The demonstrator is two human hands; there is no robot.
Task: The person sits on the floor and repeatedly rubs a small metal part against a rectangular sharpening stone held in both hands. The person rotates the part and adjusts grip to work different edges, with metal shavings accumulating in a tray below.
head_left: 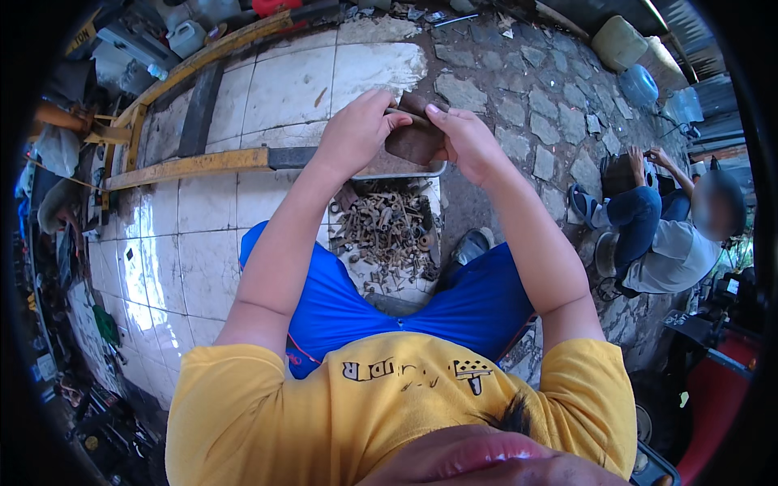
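Both hands are raised in front of me at the top middle, around a dark brown flat piece (413,146), perhaps cloth or abrasive sheet, with a thin, dull rod-like part (413,117) across it. My left hand (356,130) is closed on these, thumb bent inward; my right hand (470,142) grips the brown piece with its thumb on top. Behind and below them is a pale metal tray (389,173), partly hidden. Between my legs lies a heap of rusty bolts, nuts and small metal parts (381,231) on the tiles.
A yellow and black metal frame (186,170) crosses the tiled floor (203,259) at left. Plastic jugs (185,36) stand behind it. At right, another person (673,259) squats on stone paving beside a dark object. Containers (620,44) stand at back right, a red machine (713,405) at lower right.
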